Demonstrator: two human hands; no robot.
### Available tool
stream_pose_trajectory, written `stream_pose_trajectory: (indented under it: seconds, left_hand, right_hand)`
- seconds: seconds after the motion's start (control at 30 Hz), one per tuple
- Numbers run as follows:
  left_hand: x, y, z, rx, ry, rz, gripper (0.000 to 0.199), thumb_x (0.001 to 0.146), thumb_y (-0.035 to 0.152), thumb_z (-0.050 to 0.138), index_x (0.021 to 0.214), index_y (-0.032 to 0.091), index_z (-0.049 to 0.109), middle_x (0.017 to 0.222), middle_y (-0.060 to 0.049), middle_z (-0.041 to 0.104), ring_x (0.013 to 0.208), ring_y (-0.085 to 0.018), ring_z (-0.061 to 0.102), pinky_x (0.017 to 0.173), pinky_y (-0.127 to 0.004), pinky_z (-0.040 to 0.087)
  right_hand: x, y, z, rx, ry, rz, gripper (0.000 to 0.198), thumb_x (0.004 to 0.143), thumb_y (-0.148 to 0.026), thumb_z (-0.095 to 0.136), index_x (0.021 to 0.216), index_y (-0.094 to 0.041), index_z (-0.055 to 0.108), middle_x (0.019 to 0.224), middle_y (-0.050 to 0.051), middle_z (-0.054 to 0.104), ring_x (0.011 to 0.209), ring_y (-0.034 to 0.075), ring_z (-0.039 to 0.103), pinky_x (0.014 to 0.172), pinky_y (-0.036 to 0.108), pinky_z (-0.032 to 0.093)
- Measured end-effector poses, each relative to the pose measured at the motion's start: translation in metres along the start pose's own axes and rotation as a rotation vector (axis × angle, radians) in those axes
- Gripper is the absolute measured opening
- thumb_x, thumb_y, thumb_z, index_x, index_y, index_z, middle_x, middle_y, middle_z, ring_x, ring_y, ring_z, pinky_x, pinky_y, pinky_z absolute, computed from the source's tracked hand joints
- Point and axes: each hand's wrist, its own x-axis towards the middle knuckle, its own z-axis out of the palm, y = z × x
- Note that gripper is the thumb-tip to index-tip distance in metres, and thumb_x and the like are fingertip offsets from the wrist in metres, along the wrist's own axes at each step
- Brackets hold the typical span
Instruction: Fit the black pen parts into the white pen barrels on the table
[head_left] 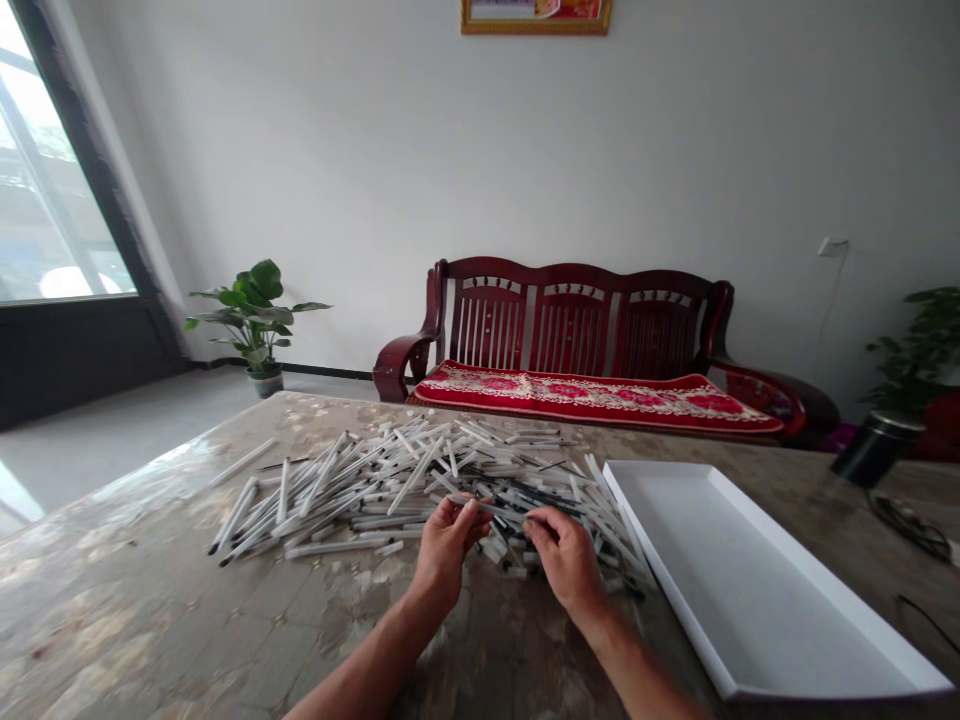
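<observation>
Presently | my left grip (442,545) pinches a pen (505,513) | my right grip (565,555) pinches its right end | pen spans between both grips | pen pile (337,495) spreads beyond them on the table (217,640) | white tray (787,590) lies right of my right grip

Just beyond the left grip (444,550), whitish tubes (415,478) are tipped with black. Farther beyond it, a red mat (585,393) is patterned with cream.
</observation>
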Motion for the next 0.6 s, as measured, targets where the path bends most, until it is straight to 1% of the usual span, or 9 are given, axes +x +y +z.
stream_pose_trajectory:
  seconds: [0.07,0.13,0.2,0.27,0.33,0.4,0.47,0.53,0.6]
  left_hand:
    - [0.0011,-0.0005,-0.0009,-0.002,0.014,-0.001,0.047,0.053,0.045,0.088,0.08,0.017,0.062,0.082,-0.003,0.075,0.065,-0.012,0.068,0.062,-0.022,0.055]
    - [0.0019,-0.0004,-0.0014,-0.009,0.024,-0.001,0.047,0.052,0.045,0.088,0.079,0.016,0.062,0.081,-0.003,0.074,0.066,-0.011,0.068,0.063,-0.022,0.055]
    - [0.0022,-0.0002,-0.0013,-0.01,0.028,0.001,0.047,0.053,0.044,0.088,0.079,0.016,0.062,0.082,-0.003,0.074,0.067,-0.012,0.069,0.063,-0.022,0.055]
    - [0.002,-0.0003,-0.001,-0.005,0.019,-0.001,0.046,0.053,0.044,0.088,0.079,0.017,0.062,0.083,-0.004,0.075,0.068,-0.012,0.069,0.064,-0.022,0.055]
    - [0.0017,-0.0008,-0.0009,-0.002,0.007,-0.005,0.047,0.053,0.044,0.088,0.079,0.017,0.062,0.083,-0.004,0.075,0.067,-0.012,0.069,0.064,-0.022,0.056]
    - [0.0017,-0.0015,-0.001,0.003,0.005,0.0,0.047,0.052,0.045,0.088,0.079,0.017,0.062,0.083,-0.005,0.075,0.067,-0.013,0.069,0.064,-0.023,0.056]
    - [0.0019,-0.0019,-0.0014,0.017,0.012,0.011,0.046,0.053,0.046,0.087,0.079,0.017,0.062,0.083,-0.005,0.075,0.068,-0.014,0.069,0.065,-0.025,0.056]
    - [0.0023,-0.002,-0.0016,0.026,0.017,0.021,0.045,0.054,0.046,0.087,0.079,0.017,0.063,0.083,-0.005,0.075,0.068,-0.015,0.07,0.066,-0.026,0.056]
    - [0.0026,-0.0019,-0.0016,0.022,0.013,0.021,0.046,0.054,0.046,0.087,0.079,0.017,0.063,0.083,-0.005,0.075,0.068,-0.015,0.07,0.067,-0.026,0.056]
  right_hand:
    - [-0.0001,0.0006,0.0002,0.026,0.029,-0.034,0.019,0.086,-0.034,0.057,0.09,-0.022,0.071,0.086,0.004,0.074,0.082,0.021,0.068,0.077,0.027,0.05]
    - [-0.0006,-0.0012,-0.0008,0.032,0.034,-0.027,0.021,0.087,-0.035,0.056,0.095,-0.022,0.071,0.092,0.005,0.075,0.086,0.021,0.069,0.079,0.028,0.051]
    - [-0.001,-0.0042,-0.0024,0.022,0.007,0.016,0.027,0.092,-0.04,0.05,0.094,-0.022,0.071,0.085,0.005,0.075,0.079,0.021,0.069,0.072,0.027,0.051]
    - [-0.0008,-0.0064,-0.0036,-0.011,-0.026,0.052,0.037,0.095,-0.044,0.042,0.082,-0.022,0.07,0.071,0.003,0.072,0.066,0.019,0.067,0.062,0.026,0.049]
    - [0.0,-0.0068,-0.0038,-0.035,-0.032,0.059,0.04,0.095,-0.044,0.042,0.073,-0.022,0.068,0.062,0.002,0.068,0.059,0.019,0.064,0.057,0.025,0.046]
    - [0.0008,-0.0057,-0.0032,-0.026,-0.005,0.032,0.031,0.091,-0.041,0.049,0.076,-0.022,0.068,0.067,0.003,0.071,0.064,0.019,0.066,0.06,0.025,0.048]
    - [0.0011,-0.0045,-0.0026,0.005,0.035,0.003,0.022,0.087,-0.038,0.055,0.085,-0.022,0.07,0.079,0.004,0.074,0.075,0.02,0.069,0.068,0.026,0.051]
    - [0.0008,-0.0041,-0.0027,0.014,0.059,0.002,0.022,0.087,-0.038,0.056,0.093,-0.022,0.07,0.088,0.004,0.075,0.08,0.02,0.069,0.073,0.026,0.051]
    - [0.0007,-0.0041,-0.0032,-0.01,0.036,0.034,0.027,0.091,-0.041,0.05,0.09,-0.022,0.07,0.081,0.003,0.074,0.073,0.019,0.068,0.068,0.026,0.05]
